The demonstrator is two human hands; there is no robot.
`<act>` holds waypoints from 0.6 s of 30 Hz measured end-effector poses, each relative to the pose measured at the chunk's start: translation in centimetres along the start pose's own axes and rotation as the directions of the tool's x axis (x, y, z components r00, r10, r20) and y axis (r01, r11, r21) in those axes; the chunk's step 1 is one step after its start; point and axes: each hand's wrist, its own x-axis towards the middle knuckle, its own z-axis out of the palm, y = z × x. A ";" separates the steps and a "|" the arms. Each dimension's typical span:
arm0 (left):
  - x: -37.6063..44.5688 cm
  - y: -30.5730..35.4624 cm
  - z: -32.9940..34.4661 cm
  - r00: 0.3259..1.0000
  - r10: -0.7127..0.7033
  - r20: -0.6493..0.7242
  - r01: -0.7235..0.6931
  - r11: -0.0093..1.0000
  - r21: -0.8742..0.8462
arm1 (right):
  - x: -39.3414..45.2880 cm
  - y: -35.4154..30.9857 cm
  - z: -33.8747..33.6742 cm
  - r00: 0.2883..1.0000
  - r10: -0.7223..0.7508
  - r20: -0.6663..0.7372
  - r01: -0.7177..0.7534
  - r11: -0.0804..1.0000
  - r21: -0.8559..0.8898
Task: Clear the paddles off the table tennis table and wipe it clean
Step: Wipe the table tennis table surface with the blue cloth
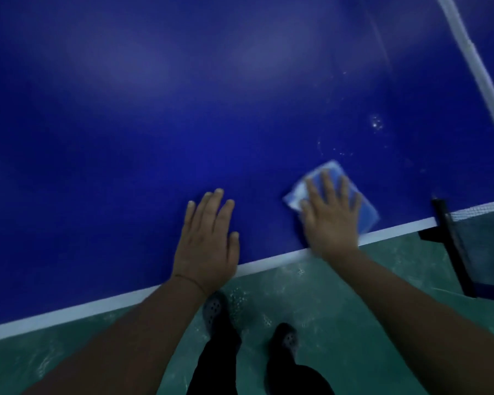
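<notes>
The blue table tennis table (183, 109) fills the upper part of the head view, with a white line along its near edge. My right hand (330, 216) lies flat, fingers spread, pressing a folded blue cloth (367, 213) onto the table close to that edge. My left hand (208, 240) rests flat on the bare tabletop to the left of it, holding nothing. A few water droplets (377, 124) glisten on the surface beyond the cloth. No paddle is in view.
The net (479, 64) runs along the right side, fixed by a black clamp post (451, 240) at the table edge. Below the edge lies a green floor (340, 309), where my two dark shoes stand.
</notes>
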 end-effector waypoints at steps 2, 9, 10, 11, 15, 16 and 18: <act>1.8 1.1 0.9 0.996 0.064 0.060 -0.068 0.995 0.067 | -0.3 4.1 -0.5 0.986 0.165 0.008 -0.165 0.985 0.040; 2.8 0.8 2.3 0.989 0.066 0.134 -0.092 0.977 0.194 | 1.7 -4.5 -0.2 0.996 -0.092 -0.015 0.093 0.993 0.066; 2.7 0.8 2.4 0.991 0.068 0.112 -0.088 0.979 0.185 | 3.8 -6.6 -0.4 0.992 -0.122 -0.024 0.123 0.988 0.097; 2.6 0.8 2.5 0.994 0.071 0.089 -0.086 0.981 0.172 | 6.5 -8.6 -0.7 0.991 -0.124 -0.045 0.129 0.982 0.135; 2.6 0.7 2.6 0.993 0.068 0.098 -0.085 0.978 0.190 | 17.9 -13.9 -2.8 0.994 -0.064 -0.084 0.082 0.972 0.221; 2.7 0.8 2.6 0.992 0.063 0.111 -0.084 0.977 0.196 | 19.5 -13.4 -3.2 0.996 -0.037 -0.077 0.052 0.978 0.203; 2.8 1.0 2.4 0.989 0.061 0.134 -0.087 0.977 0.195 | 19.7 -9.5 -3.1 0.994 0.091 -0.066 -0.078 0.980 0.182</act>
